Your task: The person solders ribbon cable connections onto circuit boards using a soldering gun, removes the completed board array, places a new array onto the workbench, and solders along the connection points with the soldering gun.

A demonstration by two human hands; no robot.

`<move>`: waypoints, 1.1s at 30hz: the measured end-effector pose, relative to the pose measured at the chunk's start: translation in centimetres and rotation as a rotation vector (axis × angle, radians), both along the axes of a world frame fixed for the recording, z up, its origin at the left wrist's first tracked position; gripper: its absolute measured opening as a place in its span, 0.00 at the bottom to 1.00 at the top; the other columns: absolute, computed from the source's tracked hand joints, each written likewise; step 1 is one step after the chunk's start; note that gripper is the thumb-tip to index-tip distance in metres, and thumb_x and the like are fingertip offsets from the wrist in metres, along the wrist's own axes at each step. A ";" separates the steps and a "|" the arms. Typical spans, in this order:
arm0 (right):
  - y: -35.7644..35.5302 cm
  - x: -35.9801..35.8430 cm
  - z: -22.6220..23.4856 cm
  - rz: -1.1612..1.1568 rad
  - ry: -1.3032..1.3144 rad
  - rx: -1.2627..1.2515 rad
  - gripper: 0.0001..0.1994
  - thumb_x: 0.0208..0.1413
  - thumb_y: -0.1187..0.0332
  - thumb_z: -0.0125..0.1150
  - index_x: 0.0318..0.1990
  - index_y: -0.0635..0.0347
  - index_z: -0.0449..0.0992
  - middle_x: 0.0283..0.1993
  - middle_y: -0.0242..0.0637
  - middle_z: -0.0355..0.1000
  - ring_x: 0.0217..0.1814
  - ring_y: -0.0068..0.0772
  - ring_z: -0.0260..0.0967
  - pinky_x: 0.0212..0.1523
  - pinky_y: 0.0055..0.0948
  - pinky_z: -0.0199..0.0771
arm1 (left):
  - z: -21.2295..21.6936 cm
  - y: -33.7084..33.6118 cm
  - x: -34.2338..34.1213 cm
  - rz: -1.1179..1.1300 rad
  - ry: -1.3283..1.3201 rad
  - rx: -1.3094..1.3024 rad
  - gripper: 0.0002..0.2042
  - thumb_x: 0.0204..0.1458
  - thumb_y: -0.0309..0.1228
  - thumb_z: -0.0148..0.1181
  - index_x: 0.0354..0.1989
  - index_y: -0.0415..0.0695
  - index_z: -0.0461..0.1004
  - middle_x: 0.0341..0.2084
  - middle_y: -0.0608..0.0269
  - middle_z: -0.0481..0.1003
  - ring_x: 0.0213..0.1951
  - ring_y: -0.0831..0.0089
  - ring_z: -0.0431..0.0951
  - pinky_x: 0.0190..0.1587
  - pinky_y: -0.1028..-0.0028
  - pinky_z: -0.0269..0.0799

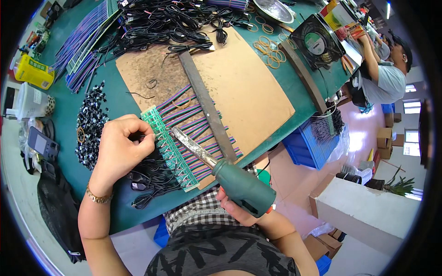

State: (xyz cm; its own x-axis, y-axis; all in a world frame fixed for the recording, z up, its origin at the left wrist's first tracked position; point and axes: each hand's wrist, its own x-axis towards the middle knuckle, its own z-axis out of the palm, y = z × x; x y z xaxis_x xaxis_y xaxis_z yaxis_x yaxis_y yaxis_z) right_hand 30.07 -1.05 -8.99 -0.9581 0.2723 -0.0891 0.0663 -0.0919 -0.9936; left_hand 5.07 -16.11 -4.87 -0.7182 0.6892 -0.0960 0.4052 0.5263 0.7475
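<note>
Nearest the viewer, the right hand [239, 209] is wrapped tight around the green handle of a soldering iron [216, 165], whose crusted metal tip reaches up and left to the edge of a long green circuit board strip [168, 147]. Just beside it, the left hand [120, 149], a gold bracelet [98, 198] at its wrist, has fingertips pressed together in a pinch on what looks like a thin black wire held against the strip; the wire itself is too fine to make out surely. The strip lies slantwise on a brown cardboard sheet [248, 87], with multicoloured ribbon wires [193, 124] fanning from it beneath a flat metal bar [207, 110] that weighs them down. Loose black leads [152, 177] lie tangled below the strip. Risk, as judged: the tip works very close to the pinching fingertips, so a small slip could burn them or bridge neighbouring pads; a drag of the iron could scorch the ribbon insulation. Further left, a heap of small black parts [92, 124] rests on the green table [285, 69]. Beyond, black cables [170, 23], rubber bands [269, 48] and a black fan [317, 41]; at the far right another person [386, 78] works at a separate bench
</note>
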 end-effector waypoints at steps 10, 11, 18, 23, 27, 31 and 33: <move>0.0 0.1 0.4 0.040 -0.171 0.014 0.11 0.51 0.69 0.63 0.41 0.64 0.74 0.34 0.32 0.72 0.32 0.21 0.69 0.35 0.23 0.72 | -0.3 0.0 -0.3 -0.002 -0.031 0.040 0.03 0.39 0.23 0.61 0.20 0.36 0.75 0.17 0.62 0.70 0.19 0.77 0.70 0.22 0.77 0.65; 0.0 0.0 0.5 0.043 -0.171 0.016 0.11 0.51 0.69 0.63 0.41 0.64 0.74 0.34 0.32 0.72 0.32 0.21 0.69 0.35 0.23 0.72 | -0.3 0.0 -0.2 0.001 -0.031 0.042 0.03 0.39 0.23 0.61 0.20 0.36 0.75 0.17 0.62 0.70 0.19 0.77 0.70 0.22 0.77 0.65; 0.3 0.2 0.1 0.070 -0.045 0.157 0.25 0.45 0.74 0.62 0.53 0.72 0.70 0.41 0.44 0.75 0.37 0.38 0.76 0.42 0.29 0.76 | -0.6 0.2 -0.1 0.012 0.040 0.043 0.03 0.36 0.23 0.61 0.18 0.36 0.75 0.14 0.61 0.70 0.18 0.74 0.70 0.22 0.75 0.65; 0.4 0.2 0.4 0.065 -0.095 0.147 0.22 0.43 0.73 0.63 0.49 0.70 0.72 0.40 0.44 0.75 0.35 0.38 0.76 0.40 0.29 0.76 | -0.6 0.3 -0.1 0.015 0.044 0.029 0.03 0.35 0.23 0.61 0.17 0.36 0.75 0.14 0.61 0.70 0.17 0.73 0.70 0.22 0.74 0.65; 0.0 -0.3 0.5 0.048 -0.076 0.173 0.09 0.50 0.71 0.62 0.38 0.65 0.75 0.31 0.33 0.73 0.31 0.23 0.71 0.35 0.23 0.72 | -0.6 0.2 0.0 0.014 0.058 0.026 0.03 0.35 0.23 0.61 0.17 0.36 0.75 0.14 0.60 0.70 0.17 0.72 0.71 0.22 0.74 0.66; 0.1 -0.3 0.1 0.085 -0.014 0.354 0.17 0.40 0.73 0.66 0.42 0.65 0.75 0.36 0.43 0.74 0.28 0.39 0.74 0.30 0.28 0.75 | -0.4 0.2 0.2 0.025 0.060 0.015 0.03 0.34 0.23 0.61 0.17 0.36 0.75 0.14 0.60 0.70 0.17 0.71 0.71 0.22 0.73 0.67; 0.0 -0.3 0.3 0.078 -0.032 0.336 0.18 0.40 0.72 0.66 0.42 0.65 0.75 0.36 0.44 0.74 0.29 0.39 0.74 0.31 0.28 0.75 | -0.6 0.2 0.1 0.025 0.064 0.022 0.03 0.34 0.23 0.61 0.17 0.36 0.75 0.14 0.60 0.70 0.17 0.71 0.71 0.22 0.73 0.67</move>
State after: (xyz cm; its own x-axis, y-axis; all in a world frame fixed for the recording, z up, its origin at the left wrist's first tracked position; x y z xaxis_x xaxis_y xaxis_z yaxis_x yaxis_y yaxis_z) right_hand 29.77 -1.05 -8.73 -0.9753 0.2176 -0.0374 0.0920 0.2465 -0.9648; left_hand 5.20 -15.90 -5.50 -0.7395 0.6722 -0.0346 0.4391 0.5207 0.7322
